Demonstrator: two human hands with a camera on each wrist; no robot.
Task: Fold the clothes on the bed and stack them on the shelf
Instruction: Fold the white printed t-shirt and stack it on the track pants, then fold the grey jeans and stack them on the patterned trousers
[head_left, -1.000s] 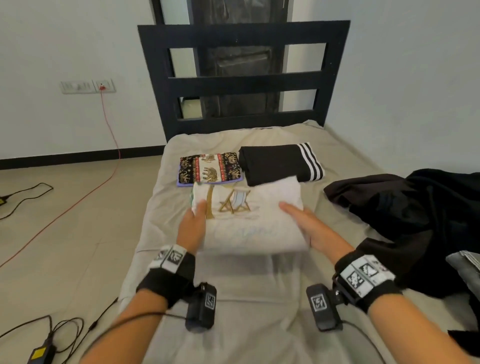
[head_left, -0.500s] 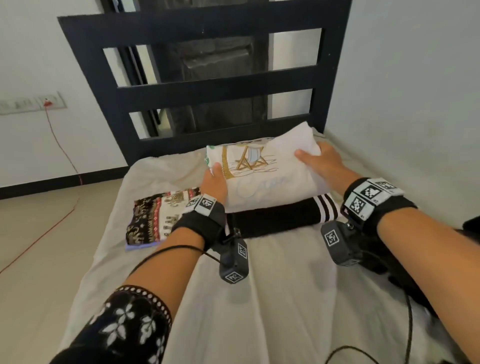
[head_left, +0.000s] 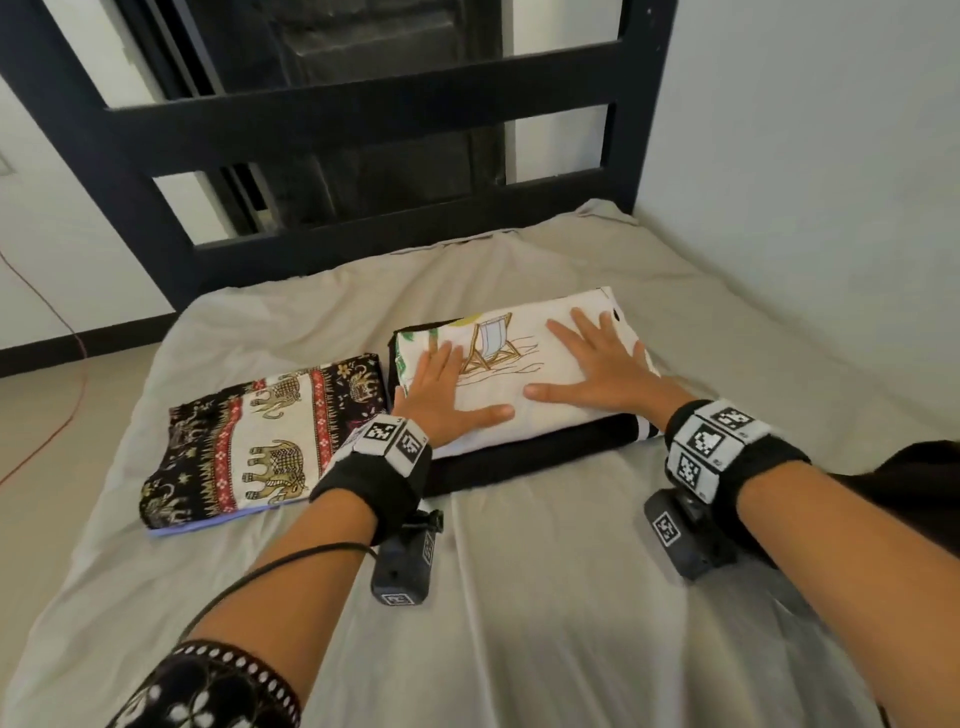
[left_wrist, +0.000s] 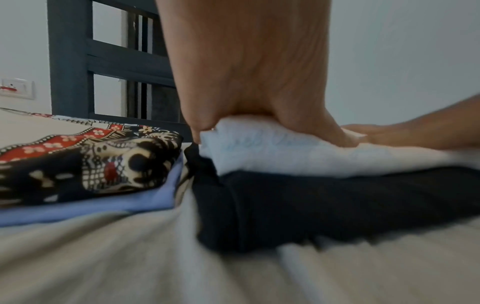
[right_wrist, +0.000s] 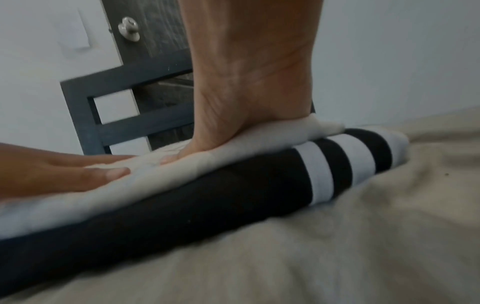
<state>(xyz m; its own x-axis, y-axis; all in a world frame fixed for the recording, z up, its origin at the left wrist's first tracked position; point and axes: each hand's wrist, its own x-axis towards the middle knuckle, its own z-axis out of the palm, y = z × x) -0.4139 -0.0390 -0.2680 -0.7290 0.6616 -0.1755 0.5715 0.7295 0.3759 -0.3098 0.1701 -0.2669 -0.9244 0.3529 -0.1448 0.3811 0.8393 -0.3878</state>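
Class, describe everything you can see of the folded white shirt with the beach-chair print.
The folded white cloth shirt with a beach-chair print lies flat on top of a folded black garment with white stripes, near the bed's head end. It shows a drawn deck chair and faint lettering. The left hand and the right hand press on it with straight fingers.

Soft matt white cloth shirt (head_left: 519, 384) lies on the black knit garment (head_left: 524, 462); beside that garment, printed woven fabric (head_left: 249, 441); bedsheet (head_left: 519, 597) matt, creased.

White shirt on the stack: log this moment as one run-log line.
white shirt: atop black striped garment | left hand: flat, pressing | right hand: flat, pressing | elephant-print garment: folded alongside | shelf: not in view
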